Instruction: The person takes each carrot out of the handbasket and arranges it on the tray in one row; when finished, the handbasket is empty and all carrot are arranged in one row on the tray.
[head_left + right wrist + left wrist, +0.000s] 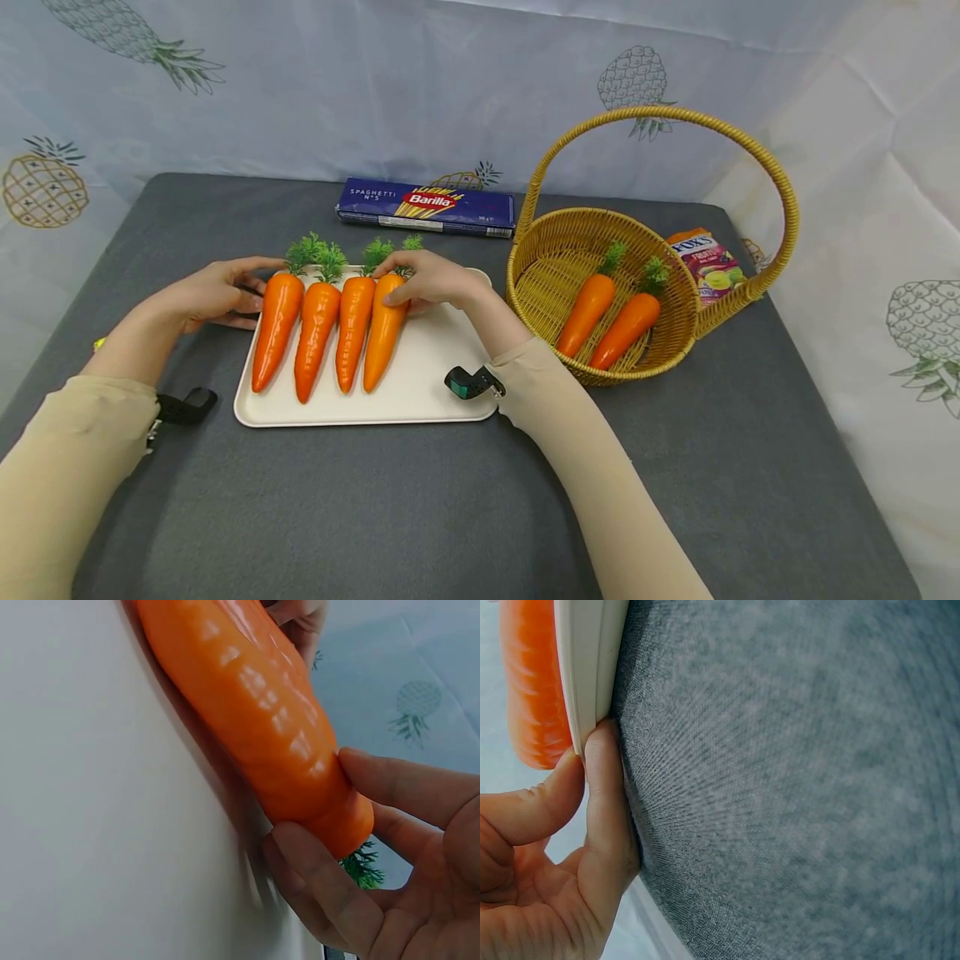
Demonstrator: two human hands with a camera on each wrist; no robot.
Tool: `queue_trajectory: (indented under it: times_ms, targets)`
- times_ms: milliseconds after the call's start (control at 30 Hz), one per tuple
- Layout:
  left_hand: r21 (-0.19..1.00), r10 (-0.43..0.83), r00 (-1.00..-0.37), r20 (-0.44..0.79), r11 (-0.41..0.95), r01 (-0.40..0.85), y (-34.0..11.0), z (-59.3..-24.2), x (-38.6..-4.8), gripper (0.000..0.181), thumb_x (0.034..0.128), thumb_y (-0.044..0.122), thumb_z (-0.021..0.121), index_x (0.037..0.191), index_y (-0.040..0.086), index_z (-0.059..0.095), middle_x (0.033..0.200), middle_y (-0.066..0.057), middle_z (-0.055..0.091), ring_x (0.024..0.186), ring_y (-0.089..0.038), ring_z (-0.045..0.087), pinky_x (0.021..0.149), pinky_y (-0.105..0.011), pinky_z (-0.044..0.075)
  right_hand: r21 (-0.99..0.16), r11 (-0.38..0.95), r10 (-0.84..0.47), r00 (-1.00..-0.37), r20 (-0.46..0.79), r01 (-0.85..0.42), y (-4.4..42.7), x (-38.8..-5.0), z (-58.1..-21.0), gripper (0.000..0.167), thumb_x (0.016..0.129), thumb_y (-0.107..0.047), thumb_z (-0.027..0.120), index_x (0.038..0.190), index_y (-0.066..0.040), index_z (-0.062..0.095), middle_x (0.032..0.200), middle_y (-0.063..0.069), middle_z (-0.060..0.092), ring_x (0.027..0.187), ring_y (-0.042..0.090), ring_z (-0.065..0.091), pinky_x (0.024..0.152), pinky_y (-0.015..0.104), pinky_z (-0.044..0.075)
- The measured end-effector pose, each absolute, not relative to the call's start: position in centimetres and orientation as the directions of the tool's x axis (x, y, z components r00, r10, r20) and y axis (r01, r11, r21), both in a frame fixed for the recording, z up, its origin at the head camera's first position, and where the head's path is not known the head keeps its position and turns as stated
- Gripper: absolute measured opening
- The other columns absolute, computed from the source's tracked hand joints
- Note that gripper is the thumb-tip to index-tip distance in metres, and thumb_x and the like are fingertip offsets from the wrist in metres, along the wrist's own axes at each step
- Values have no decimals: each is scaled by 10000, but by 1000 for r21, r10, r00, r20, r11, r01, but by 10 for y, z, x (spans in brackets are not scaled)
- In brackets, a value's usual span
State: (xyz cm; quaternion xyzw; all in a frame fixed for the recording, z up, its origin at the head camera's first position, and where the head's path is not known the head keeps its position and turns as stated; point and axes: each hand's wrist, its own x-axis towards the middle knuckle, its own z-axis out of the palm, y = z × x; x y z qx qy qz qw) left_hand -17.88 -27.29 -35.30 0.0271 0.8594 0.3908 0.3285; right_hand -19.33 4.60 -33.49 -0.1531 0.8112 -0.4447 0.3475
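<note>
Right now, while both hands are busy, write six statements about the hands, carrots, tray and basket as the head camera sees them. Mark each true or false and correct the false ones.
1. The left hand pinches the edge of the tray. True.
2. The right hand holds the rightmost carrot on the tray. True.
3. Six carrots lie on the tray. False: four do.
4. The basket contains two carrots. True.
5. The tray lies to the right of the basket. False: it lies to the left.
6. The carrots in the basket have no green tops. False: each has one.
</note>
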Motion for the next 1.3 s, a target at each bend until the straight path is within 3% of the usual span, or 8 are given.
queue_trajectory:
  times_ms: [467,700,967,1300]
  targets:
    - [687,300,-785,-541,697,-207,-272,-352,-178,716,999,1,465,1602,119,97,1207,-180,390,958,-148,578,810,-345,624,-823,566,-539,-741,-400,33,46,-189,-332,440,944,-155,646,1372,-163,545,1246,87,557,699,193,550,706,280,530]
    - [685,303,-781,-546,699,-207,-272,-352,-179,718,996,-1,466,1602,121,99,1212,-185,387,952,-156,579,801,-334,623,-812,582,-527,-748,-403,28,49,-186,-328,424,962,-195,622,1377,-166,540,1213,77,591,845,217,633,842,353,597]
    - [679,300,-780,-549,704,-208,-273,-352,-179,714,1000,7,464,1602,119,96,1212,-185,391,941,-154,584,792,-323,622,-803,596,-541,-747,-387,-16,51,-180,-314,432,974,-233,613,1392,-170,524,1436,71,507,1004,319,686,891,396,599]
    - [680,298,-781,-549,703,-209,-273,-353,-180,715,998,2,465,1601,121,99,1205,-179,387,940,-150,577,792,-329,624,-811,583,-514,-795,-322,-48,64,-171,-280,365,964,-250,628,1304,-123,585,1218,99,622,1112,293,651,933,382,593]
